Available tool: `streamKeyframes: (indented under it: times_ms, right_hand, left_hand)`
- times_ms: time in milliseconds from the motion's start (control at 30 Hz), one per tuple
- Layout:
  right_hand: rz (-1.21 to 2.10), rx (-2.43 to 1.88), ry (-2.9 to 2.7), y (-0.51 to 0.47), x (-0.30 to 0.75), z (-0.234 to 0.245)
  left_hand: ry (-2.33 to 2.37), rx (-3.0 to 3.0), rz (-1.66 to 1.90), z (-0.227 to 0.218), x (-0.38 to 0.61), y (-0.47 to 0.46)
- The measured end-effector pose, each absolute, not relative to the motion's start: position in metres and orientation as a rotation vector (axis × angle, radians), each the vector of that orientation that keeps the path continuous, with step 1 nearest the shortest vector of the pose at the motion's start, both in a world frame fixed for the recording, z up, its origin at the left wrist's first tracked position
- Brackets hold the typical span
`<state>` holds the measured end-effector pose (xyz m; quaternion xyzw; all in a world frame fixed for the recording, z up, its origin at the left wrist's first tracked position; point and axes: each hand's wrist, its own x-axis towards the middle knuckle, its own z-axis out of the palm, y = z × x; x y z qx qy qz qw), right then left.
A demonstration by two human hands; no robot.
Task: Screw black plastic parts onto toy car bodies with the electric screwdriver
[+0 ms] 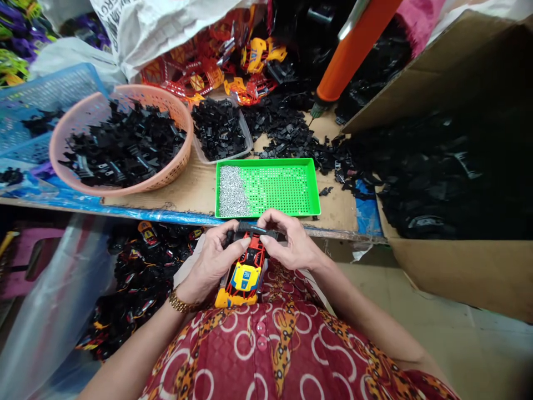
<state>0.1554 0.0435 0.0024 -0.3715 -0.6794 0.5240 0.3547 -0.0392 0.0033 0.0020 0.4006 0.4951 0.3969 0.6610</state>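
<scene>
A toy car (246, 276) with a yellow, blue and red body rests against my lap, its black end pointing toward the table. My left hand (214, 253) grips it along the left side, thumb on top near the red part. From the right, my right hand (291, 241) closes on the same black end, thumb and fingers bent around a black plastic piece (252, 228) there. The car's underside and some fingertips are hidden. Just beyond my hands lies a green perforated tray (283, 210), with small silver screws (232, 191) heaped in its left part.
A pink basket (179, 166) of black parts stands left on the table, beside a clear plastic box (245, 130) of more. Loose black pieces (287, 125) are scattered behind. An orange pole (352, 53) rises at the back; a cardboard box (462, 272) stands right. Finished-looking cars (147, 233) lie below left.
</scene>
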Motion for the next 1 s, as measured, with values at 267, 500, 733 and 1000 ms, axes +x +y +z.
streamKeyframes:
  times_ms: [267, 500, 733, 1000]
  right_hand:
    - [1.522, -0.987, -1.617, 0.044, 0.152, 0.005]
    - [1.612, -1.028, -1.576, 0.047, 0.153, 0.007]
    - [1.575, -0.956, -1.564, 0.045, 0.152, 0.004]
    - [1.513, -0.933, -1.619, 0.042, 0.152, 0.008]
  left_hand:
    - [1.146, 0.947, 0.903, 0.000, -0.040, 0.002]
    - [1.157, 0.981, 0.938, 0.003, -0.037, 0.003]
    - [1.176, 1.062, 0.934, 0.008, -0.035, 0.006]
    - [1.208, 1.173, 0.933, 0.015, -0.033, 0.009]
